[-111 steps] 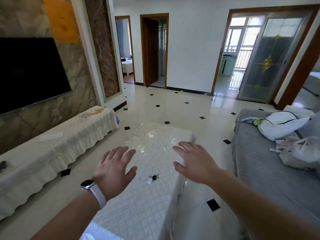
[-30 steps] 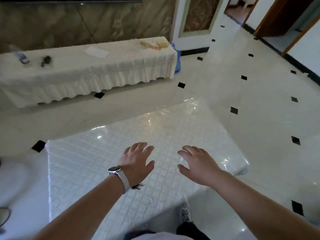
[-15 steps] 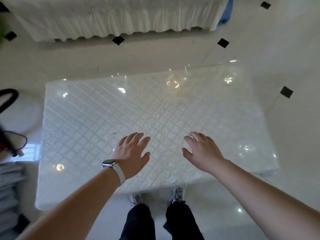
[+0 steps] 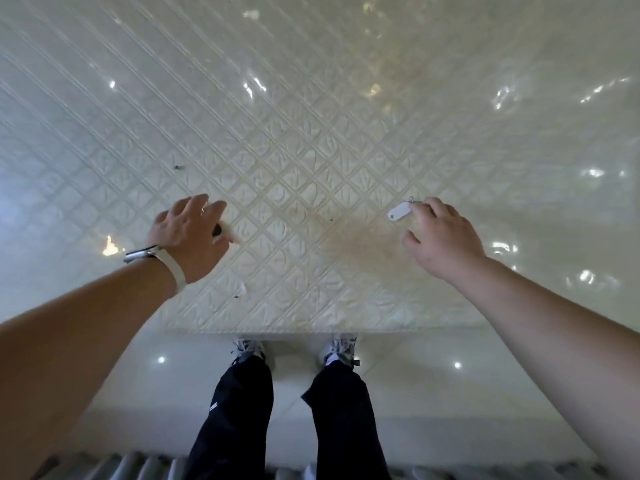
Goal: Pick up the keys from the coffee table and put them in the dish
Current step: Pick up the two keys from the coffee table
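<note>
1. Glossy white quilted covering with a diamond pattern spreads over the worktop (image 4: 311, 116), which fills the far part of the view; pale floor tiles run along its near edge.
2. At the left, the left hand (image 4: 188, 237) lies palm down on the worktop, a watch (image 4: 152, 258) with a pale strap on its wrist.
3. Under that hand's fingers a dark piece and a white piece (image 4: 225, 233) peek out; these look like the keys, mostly hidden, and I cannot tell whether the fingers grip them or only cover them.
4. At the right, the right hand (image 4: 440, 233) hovers low with fingers curled but apart, its fingertips touching a small metal ring joined to a white tag (image 4: 399, 212) that lies flat on the worktop.
5. The two hands are well apart, with a faint brownish stain (image 4: 349, 237) on the covering between them.
6. Near the bottom, dark trousers (image 4: 287, 410) and pale shoes (image 4: 249, 348) stand just beside the worktop's near edge.
</note>
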